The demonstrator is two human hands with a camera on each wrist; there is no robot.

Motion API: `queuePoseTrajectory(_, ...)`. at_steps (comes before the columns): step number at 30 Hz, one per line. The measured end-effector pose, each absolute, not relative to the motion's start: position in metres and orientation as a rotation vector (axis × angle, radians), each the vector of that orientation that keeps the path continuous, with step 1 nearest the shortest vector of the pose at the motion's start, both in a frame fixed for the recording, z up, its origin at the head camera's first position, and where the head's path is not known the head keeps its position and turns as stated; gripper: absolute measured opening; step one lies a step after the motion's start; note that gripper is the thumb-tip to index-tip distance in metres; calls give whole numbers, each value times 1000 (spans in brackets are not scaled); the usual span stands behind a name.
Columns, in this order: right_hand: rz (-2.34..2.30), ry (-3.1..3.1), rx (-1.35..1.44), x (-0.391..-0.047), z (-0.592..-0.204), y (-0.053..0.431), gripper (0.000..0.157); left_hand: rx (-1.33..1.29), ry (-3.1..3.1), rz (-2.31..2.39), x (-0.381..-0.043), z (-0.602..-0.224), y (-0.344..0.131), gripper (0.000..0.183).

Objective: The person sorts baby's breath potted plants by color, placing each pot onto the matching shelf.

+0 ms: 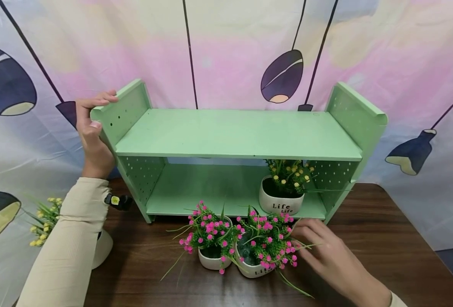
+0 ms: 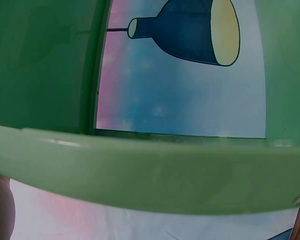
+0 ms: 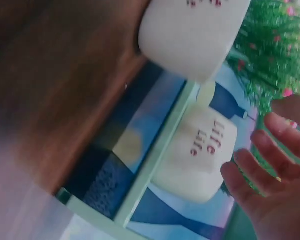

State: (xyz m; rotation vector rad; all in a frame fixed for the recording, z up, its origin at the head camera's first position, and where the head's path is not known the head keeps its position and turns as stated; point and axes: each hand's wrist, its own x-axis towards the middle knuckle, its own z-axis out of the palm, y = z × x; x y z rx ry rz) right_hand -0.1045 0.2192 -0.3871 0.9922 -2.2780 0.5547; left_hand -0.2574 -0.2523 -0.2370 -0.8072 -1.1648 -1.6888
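A light green two-tier shelf (image 1: 226,132) stands on the table. My left hand (image 1: 93,136) grips the top of its left side panel, fingers over the edge; the left wrist view shows mostly the panel's green rim (image 2: 150,175). My right hand (image 1: 330,256) is beside the front-right pot of pink flowers (image 1: 270,243), its fingers loosely bent and apart in the right wrist view, holding nothing. Another pot of pink flowers (image 1: 212,236) stands just left of that one. On the lower tier, at the right, sits a white "Life" pot with yellow flowers (image 1: 281,198).
Partly behind my left forearm, another white pot (image 1: 103,249) with yellow flowers (image 1: 44,224) stands at the left. The dark wooden table (image 1: 379,226) ends in a rounded corner at the right. A cloth printed with lamps (image 1: 226,55) hangs behind the shelf.
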Motion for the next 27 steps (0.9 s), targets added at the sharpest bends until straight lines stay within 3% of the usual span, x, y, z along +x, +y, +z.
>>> queuePoseTrajectory(4, 512, -2355, 1034, -95, -397, 218, 50, -814, -1162, -1694, -258, -238, -253, 38)
queuePoseTrajectory(9, 739, -2345, 1125, -94, -413, 218, 29, -813, -1172, -1679, -258, -240, -253, 39)
queuePoseTrajectory(17, 1040, -2332, 1105, -97, -429, 218, 44, -815, -1161, -1688, -258, -241, -252, 40)
queuePoseTrajectory(27, 866, -2414, 1098, -94, -433, 217, 39, -803, -1147, -1682, -256, -236, -250, 39)
